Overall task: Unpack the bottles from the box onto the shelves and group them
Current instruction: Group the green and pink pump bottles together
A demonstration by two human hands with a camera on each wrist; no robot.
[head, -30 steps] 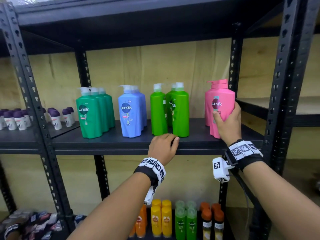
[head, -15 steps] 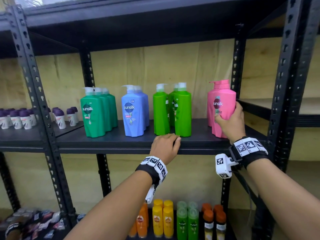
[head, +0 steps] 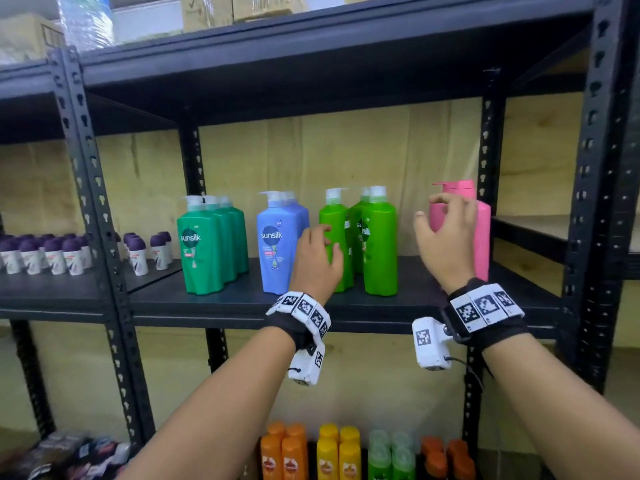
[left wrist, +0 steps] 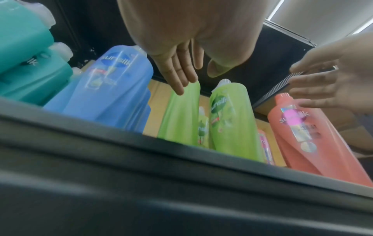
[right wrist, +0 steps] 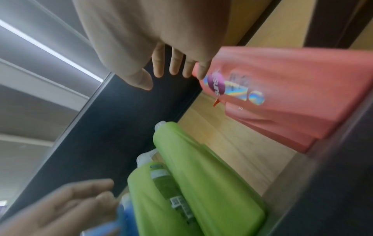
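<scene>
Our right hand [head: 446, 233] has the fingers [right wrist: 175, 63] spread and loosely bent, and they hold nothing. The front pink bottle [head: 481, 233] stands just behind these fingers; in the right wrist view the fingertips are at its upper edge, but we cannot tell if they touch it. A second pink bottle [right wrist: 282, 129] stands behind the first one.

Our left hand [head: 317, 261] is also relaxed, the fingers [left wrist: 177, 75] nearly straight and close together, gripping nothing. Their tips come to the top of the left light green bottle [left wrist: 181, 115]; real contact we cannot confirm. Beside it stand two more light green bottles [head: 379, 244].

Further to the left on the same black shelf [head: 242, 303] we see the blue bottles [head: 277, 247] and then the dark green bottles [head: 204, 251], each colour in its own group. All stand upright. On the neighbouring shelf are small purple-capped bottles [head: 55, 254], and on the lower shelf orange, yellow and green bottles [head: 339, 452].
</scene>
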